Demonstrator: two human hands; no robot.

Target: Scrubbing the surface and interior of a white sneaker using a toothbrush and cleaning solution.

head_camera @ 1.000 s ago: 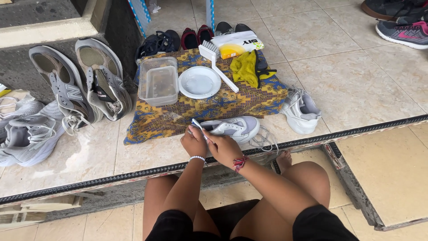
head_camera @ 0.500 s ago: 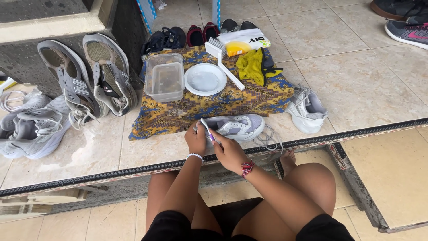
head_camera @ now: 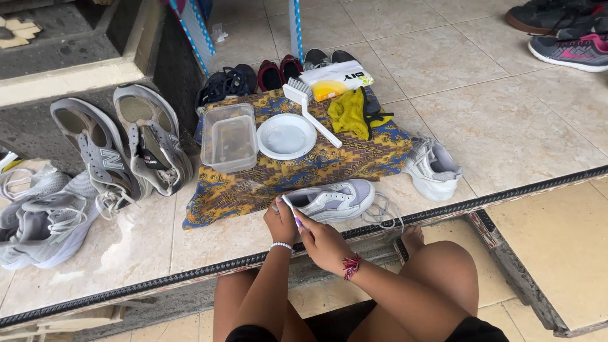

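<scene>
1. Compared with the earlier frame, both hands sit slightly lower; the sneaker (head_camera: 332,200) stays put at the cloth's (head_camera: 266,180) front edge.
2. Left hand (head_camera: 280,223) steadies the sneaker's heel; right hand (head_camera: 323,240) grasps a small toothbrush (head_camera: 292,209).
3. Sneaker looks light and soft-sided; hold it best at the firm heel or sole.

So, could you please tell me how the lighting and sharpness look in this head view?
Head view: soft, even daylight, only faint shadows; mild sheen on the wet tiles; the grey shoe and both hands, left and right, are sharp; straight edges bow slightly near the frame borders.
</scene>
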